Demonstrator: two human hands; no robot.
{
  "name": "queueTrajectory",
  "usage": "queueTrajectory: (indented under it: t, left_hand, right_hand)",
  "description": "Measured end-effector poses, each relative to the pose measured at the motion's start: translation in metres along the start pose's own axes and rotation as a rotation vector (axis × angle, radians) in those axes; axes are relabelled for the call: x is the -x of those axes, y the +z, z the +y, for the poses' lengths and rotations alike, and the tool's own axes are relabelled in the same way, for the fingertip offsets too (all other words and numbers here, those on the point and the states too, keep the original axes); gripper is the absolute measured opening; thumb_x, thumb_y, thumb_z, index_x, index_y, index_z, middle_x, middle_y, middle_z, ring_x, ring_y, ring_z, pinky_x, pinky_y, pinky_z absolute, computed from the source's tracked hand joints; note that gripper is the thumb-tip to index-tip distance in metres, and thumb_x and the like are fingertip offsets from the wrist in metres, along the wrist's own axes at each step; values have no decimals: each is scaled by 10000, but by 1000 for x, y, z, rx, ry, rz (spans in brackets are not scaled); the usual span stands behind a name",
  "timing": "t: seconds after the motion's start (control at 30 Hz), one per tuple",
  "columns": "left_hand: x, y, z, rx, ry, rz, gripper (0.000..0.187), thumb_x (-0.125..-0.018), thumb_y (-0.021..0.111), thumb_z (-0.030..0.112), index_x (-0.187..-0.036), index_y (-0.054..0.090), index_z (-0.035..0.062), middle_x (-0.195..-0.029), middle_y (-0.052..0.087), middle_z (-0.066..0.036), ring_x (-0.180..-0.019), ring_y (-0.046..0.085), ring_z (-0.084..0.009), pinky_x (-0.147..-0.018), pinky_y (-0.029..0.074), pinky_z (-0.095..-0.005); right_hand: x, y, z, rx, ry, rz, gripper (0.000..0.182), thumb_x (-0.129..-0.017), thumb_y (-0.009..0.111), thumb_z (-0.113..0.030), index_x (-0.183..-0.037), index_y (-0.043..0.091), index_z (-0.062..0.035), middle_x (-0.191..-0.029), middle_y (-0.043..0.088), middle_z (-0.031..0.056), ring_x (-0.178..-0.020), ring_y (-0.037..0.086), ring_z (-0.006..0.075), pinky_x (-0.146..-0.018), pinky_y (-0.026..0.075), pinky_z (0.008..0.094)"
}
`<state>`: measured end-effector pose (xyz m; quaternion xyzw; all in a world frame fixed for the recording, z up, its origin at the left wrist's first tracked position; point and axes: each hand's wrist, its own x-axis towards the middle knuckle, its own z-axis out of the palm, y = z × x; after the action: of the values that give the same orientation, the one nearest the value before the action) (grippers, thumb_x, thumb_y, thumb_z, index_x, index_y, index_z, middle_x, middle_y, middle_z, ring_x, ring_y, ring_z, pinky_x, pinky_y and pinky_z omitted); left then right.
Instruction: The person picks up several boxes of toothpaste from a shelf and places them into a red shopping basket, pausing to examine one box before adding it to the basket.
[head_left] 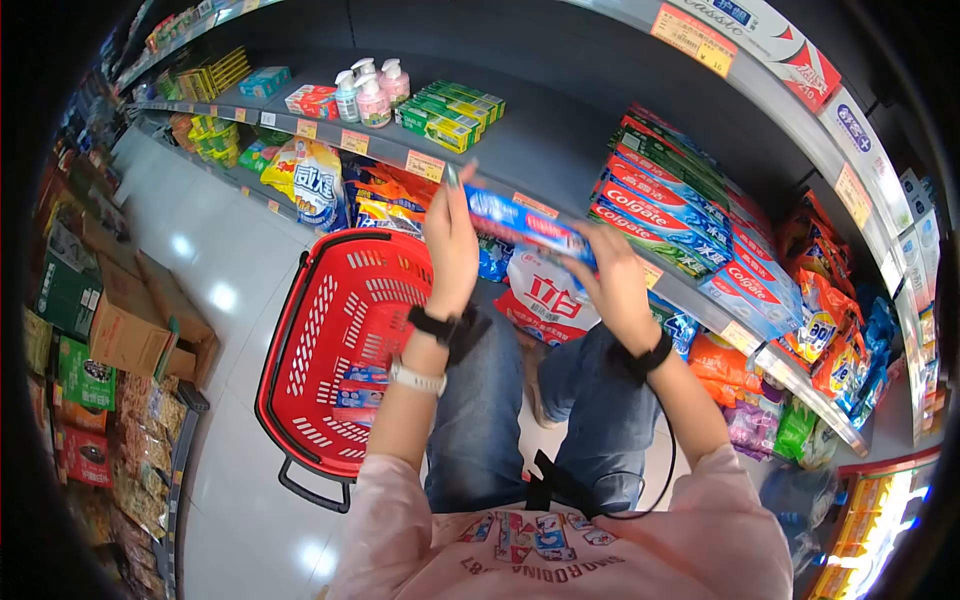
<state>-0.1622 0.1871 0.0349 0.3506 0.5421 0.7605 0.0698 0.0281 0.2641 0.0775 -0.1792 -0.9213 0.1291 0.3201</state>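
Note:
Between my hands, above my knees, is a blue toothpaste box (515,220) with red and white print, smeared by motion. My left hand (452,245) grips its left end, thumb against the box. At the other end, the fingers of my right hand (615,285) are closed around the box. A red shopping basket (310,345) sits on the floor to my left, with several toothpaste boxes (358,390) lying inside. Stacked Colgate boxes (665,205) stand on the shelf to the right of my right hand.
The grey shelf (560,140) curves ahead, holding green-and-yellow boxes (450,112) and pump bottles (372,95). Detergent bags (545,290) stand below it, near my knees. Cardboard cartons (130,320) and packaged goods line the left side of the tiled floor (225,345).

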Motion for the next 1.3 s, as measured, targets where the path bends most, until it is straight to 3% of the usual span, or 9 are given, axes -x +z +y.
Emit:
queueTrajectory:
  t: [0.17, 0.23, 0.27, 0.3, 0.4, 0.63, 0.77, 0.9, 1.3]
  left_hand:
    - [-52, -4, -2, -309, 175, 94, 374, -974, 383, 204, -1244, 497, -29, -1092, 602, -102, -897, 547, -139, -788, 438, -275]
    - [-57, -5, -6, -417, 460, 23, 396, -911, 450, 113, -1286, 461, -13, -1186, 567, -150, -1022, 548, -214, -875, 424, -310]
    - [-53, -9, -1, -456, 312, -157, 498, -831, 506, 54, -1322, 433, 23, -1314, 472, -190, -1208, 458, -303, -995, 358, -353]
    - [-52, -9, -4, -460, 311, -164, 498, -831, 506, 54, -1322, 433, 23, -1314, 472, -190, -1208, 458, -303, -995, 358, -353]
    - [-48, -5, -20, -470, 355, -466, 591, -777, 538, 43, -1351, 399, 46, -1429, 327, -188, -1367, 213, -347, -1100, 199, -417]
    - [-46, 17, -38, -714, 412, -533, 608, -798, 547, 134, -1377, 367, 86, -1446, 286, -188, -1372, 155, -380, -1091, 108, -544]
    - [-51, 26, -42, -832, 457, -561, 609, -800, 553, 150, -1382, 374, 146, -1438, 309, -166, -1372, 161, -367, -1084, 95, -569]
    - [-53, 25, -42, -932, 565, -516, 589, -780, 632, 173, -1337, 440, 175, -1336, 431, -141, -1306, 309, -340, -1062, 158, -595]
    - [-48, 20, -17, -1176, 542, -631, 702, -721, 712, 119, -1350, 418, 227, -1339, 461, -75, -1261, 406, -276, -1044, 251, -559]
  right_hand:
    - [-66, 19, 10, 189, -51, 119, 386, -730, 670, -102, -1088, 543, -32, -923, 565, 132, -922, 552, 309, -815, 458, 375]
    - [-85, 32, 21, 351, -130, 178, 359, -703, 662, -59, -1044, 551, -35, -890, 557, 122, -885, 557, 297, -822, 465, 362]
    - [-92, 38, 25, 396, -155, 196, 310, -672, 647, -19, -966, 549, -22, -873, 557, 127, -871, 568, 292, -832, 468, 363]
    - [-97, 45, 29, 392, -148, 197, 310, -672, 647, -19, -966, 549, -22, -873, 557, 127, -871, 568, 292, -832, 468, 363]
    - [-104, 56, 37, 596, -59, 151, 208, -662, 599, 21, -858, 535, -8, -821, 562, 137, -834, 593, 293, -874, 460, 366]
    - [-100, 61, 43, 718, 92, 5, 104, -744, 563, -8, -848, 569, -9, -839, 608, 137, -793, 641, 265, -747, 521, 342]
    - [-96, 62, 46, 618, 89, -88, 269, -751, 578, -19, -1018, 589, 14, -858, 631, 156, -798, 654, 258, -654, 543, 312]
    - [-91, 68, 55, 713, -25, -56, 412, -753, 581, -23, -1161, 556, 28, -839, 640, 160, -782, 656, 253, -643, 544, 304]
    - [-91, 42, 49, 483, -92, -185, 142, -740, 603, -6, -877, 608, 29, -770, 630, 192, -735, 649, 323, -621, 537, 355]
